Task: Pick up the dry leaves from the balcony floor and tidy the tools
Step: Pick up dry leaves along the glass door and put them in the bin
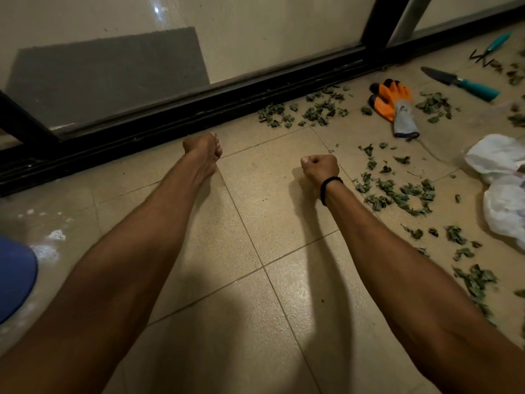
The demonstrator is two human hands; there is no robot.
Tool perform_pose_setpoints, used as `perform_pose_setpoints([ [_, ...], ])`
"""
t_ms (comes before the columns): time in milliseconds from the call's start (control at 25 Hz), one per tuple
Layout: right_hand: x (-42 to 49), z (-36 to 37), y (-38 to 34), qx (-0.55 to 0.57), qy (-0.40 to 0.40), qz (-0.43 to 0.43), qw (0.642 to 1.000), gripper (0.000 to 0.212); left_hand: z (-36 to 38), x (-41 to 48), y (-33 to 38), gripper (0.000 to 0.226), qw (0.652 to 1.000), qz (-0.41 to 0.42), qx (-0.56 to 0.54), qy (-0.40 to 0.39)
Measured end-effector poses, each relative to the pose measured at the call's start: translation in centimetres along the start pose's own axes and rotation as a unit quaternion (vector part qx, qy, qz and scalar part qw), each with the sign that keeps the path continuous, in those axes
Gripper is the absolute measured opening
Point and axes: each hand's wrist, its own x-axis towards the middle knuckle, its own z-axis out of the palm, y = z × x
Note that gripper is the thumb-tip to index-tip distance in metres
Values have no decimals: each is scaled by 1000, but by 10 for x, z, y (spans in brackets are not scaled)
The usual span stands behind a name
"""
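Dry green leaves lie scattered on the tiled balcony floor: one patch [309, 109] by the door track, another [397, 191] right of my right hand. Both my arms stretch forward over bare tiles. My left hand [203, 150] is curled into a fist and holds nothing I can see. My right hand [319, 167], with a black band on the wrist, is also a closed fist with nothing visible in it. An orange and grey work glove [395, 105] lies beyond the leaves. A teal-handled trowel [460, 81] and a teal-handled hand rake [491, 48] lie at the far right.
A black sliding-door track [170, 123] with a glass panel runs across the back. A crumpled white plastic bag [500, 180] lies at the right edge. A blue object [14, 280] shows at the left edge, with white stains on the floor beside it.
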Motion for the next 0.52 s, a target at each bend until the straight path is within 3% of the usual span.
perform_pose_setpoints([
  [320, -25, 27, 2, 56, -67, 80, 993, 13, 7, -24, 4, 26, 1000, -4, 13, -28],
  [520, -53, 47, -47, 163, -134, 63, 975, 12, -16, -37, 31, 17, 999, 19, 19, -22],
])
